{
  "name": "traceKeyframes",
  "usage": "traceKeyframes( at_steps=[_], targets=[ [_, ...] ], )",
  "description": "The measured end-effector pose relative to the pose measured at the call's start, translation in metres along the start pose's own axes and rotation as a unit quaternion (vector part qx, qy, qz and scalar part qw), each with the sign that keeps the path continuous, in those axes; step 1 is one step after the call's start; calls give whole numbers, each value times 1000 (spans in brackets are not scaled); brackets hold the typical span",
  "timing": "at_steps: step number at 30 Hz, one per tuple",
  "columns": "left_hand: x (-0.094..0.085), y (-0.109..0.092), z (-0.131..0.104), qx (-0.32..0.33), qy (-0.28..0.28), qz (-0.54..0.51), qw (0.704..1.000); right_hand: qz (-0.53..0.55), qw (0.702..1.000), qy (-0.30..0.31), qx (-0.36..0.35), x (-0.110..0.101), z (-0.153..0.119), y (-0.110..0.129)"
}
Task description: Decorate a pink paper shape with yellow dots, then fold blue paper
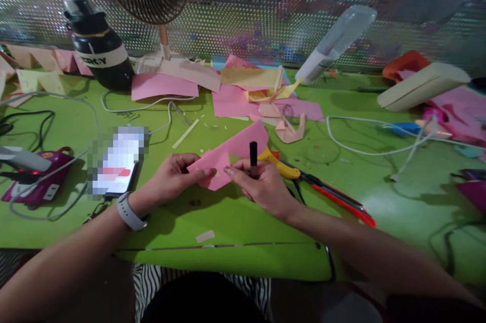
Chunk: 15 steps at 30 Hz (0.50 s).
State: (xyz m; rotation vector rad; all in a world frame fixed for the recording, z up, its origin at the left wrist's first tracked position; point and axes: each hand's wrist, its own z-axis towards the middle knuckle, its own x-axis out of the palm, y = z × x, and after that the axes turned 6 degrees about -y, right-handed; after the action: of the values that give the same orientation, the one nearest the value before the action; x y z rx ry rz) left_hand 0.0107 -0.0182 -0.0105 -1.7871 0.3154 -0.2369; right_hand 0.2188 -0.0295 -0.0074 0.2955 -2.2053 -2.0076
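A folded piece of pink paper is held up between both hands, just above the green table. My left hand pinches its left part, thumb on top. My right hand grips the paper's lower right part with thumb and finger. A slim dark-tipped stick, perhaps a pen, also stands up out of the right hand; its lower end is hidden by the fingers. Right beside that hand lie yellow-handled scissors and an orange-red box cutter.
A phone and a purple power strip lie at left. Behind stand a black bottle, a fan and a leaning clear bottle. Folded paper pieces lie at the back. A white cable loops at right.
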Motion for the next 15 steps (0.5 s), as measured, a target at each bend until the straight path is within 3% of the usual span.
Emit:
traceKeyframes(
  at_steps=[8, 15],
  targets=[
    [3, -5, -2, 21, -12, -139, 990, 6, 1000, -20, -16, -1, 1, -5],
    [7, -5, -3, 44, -52, -136, 988, -56, 997, -9, -55, 4, -3, 1]
  ],
)
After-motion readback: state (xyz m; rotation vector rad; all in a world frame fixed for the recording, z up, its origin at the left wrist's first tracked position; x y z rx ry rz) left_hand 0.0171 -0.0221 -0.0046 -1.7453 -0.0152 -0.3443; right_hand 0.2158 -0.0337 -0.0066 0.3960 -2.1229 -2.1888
